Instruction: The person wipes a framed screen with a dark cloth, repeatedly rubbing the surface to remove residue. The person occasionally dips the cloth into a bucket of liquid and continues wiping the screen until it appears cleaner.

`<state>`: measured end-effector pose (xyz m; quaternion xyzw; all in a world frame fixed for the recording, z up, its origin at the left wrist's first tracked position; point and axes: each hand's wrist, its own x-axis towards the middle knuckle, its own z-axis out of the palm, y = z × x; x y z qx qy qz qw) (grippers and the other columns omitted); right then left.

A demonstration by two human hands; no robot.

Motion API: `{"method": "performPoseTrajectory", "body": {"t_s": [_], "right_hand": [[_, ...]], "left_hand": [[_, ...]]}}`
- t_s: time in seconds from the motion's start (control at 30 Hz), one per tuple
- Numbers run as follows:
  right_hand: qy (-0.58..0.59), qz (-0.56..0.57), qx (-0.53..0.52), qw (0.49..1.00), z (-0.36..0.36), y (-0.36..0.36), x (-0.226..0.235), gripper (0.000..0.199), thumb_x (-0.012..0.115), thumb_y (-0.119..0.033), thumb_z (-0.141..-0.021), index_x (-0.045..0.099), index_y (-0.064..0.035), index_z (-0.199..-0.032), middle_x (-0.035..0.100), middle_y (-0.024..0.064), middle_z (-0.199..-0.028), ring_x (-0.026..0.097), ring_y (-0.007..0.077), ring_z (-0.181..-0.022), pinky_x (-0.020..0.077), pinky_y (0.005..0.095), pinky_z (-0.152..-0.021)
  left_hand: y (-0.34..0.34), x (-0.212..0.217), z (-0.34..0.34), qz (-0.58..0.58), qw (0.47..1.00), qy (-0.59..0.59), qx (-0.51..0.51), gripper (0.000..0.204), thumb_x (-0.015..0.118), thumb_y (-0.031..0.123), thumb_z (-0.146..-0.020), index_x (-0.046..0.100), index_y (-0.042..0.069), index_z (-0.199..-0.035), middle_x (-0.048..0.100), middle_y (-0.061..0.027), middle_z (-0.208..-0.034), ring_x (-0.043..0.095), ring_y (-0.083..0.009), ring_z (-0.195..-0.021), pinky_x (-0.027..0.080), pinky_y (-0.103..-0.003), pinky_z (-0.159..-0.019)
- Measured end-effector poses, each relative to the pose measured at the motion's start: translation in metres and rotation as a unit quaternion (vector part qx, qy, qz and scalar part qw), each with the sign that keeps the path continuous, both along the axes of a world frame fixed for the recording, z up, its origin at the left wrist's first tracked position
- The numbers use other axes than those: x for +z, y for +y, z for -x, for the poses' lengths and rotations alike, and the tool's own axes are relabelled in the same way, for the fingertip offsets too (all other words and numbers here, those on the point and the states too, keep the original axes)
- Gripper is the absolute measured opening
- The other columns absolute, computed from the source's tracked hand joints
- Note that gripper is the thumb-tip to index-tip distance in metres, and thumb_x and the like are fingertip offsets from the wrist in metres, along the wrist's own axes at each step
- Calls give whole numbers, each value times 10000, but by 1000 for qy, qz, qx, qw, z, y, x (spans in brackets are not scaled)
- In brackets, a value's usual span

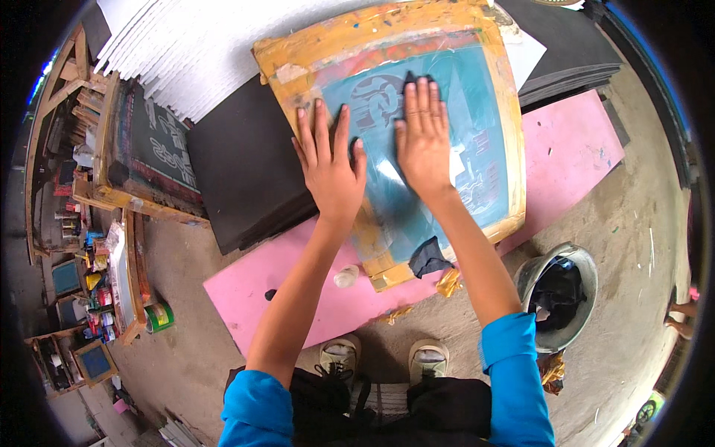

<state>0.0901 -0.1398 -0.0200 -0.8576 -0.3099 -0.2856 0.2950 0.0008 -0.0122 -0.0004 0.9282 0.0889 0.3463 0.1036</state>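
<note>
A silk-screen frame point(516, 153) with a worn yellow wooden border and blue-green mesh lies before me, tilted on the pink board. Pale lettering and drawn shapes show in its mesh. My left hand point(333, 175) is open, fingers spread, resting over the frame's left border and the mesh edge. Flat on the mesh lies my right hand point(424, 141), fingers stretched out close together and slightly blurred. A bit of dark cloth point(411, 77) peeks out at its fingertips; the rest is hidden beneath the hand. A black rag point(429, 258) hangs at the frame's near edge.
Stacks of black sheets point(242, 160) and white sheets point(201, 52) flank the frame. Another printing screen point(153, 145) leans at left. A metal bucket point(588, 290) with dark cloth stands right, and the pink board point(570, 141) spreads underneath. A green can point(159, 317) stands on the floor.
</note>
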Motion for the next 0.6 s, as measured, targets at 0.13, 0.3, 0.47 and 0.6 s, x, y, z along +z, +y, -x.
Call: {"method": "performPoseTrajectory", "body": {"t_s": [0.13, 0.3, 0.47, 0.6], "right_hand": [[-65, 65, 108, 990, -15, 23, 20, 570, 531, -238, -936, 371, -28, -1441, 345, 131, -1519, 313, 279, -1414, 285, 437, -1140], [-77, 3, -48, 996, -54, 19, 33, 571, 506, -274, -950, 359, 2, -1429, 384, 177, -1476, 353, 317, -1379, 303, 442, -1121], [114, 100, 72, 986, 72, -23, -29, 717, 552, -348, -912, 276, -3, -1477, 240, 168, -1560, 203, 316, -1456, 193, 454, -1177], [90, 213, 158, 960, 114, -89, -67, 736, 549, -382, -921, 234, -65, -1505, 226, 115, -1575, 208, 243, -1460, 185, 433, -1183]], "left_hand": [[5, -1, 2, 4, 1000, 4, 1, 433, 476, 200, -962, 494, 146, -1392, 324, -120, -1532, 202, -374, -1444, 221, -532, -1137], [-3, 0, -3, 6, 1000, 7, -11, 409, 414, 187, -992, 499, 141, -1389, 328, -126, -1528, 209, -373, -1441, 212, -519, -1145], [11, -2, 0, -16, 1000, -8, -10, 420, 469, 212, -981, 495, 144, -1395, 328, -129, -1528, 225, -375, -1435, 222, -535, -1140], [0, -3, 0, -59, 998, 4, 20, 586, 604, 384, -896, 455, 180, -1425, 311, -120, -1538, 226, -389, -1432, 266, -613, -1089]]}}
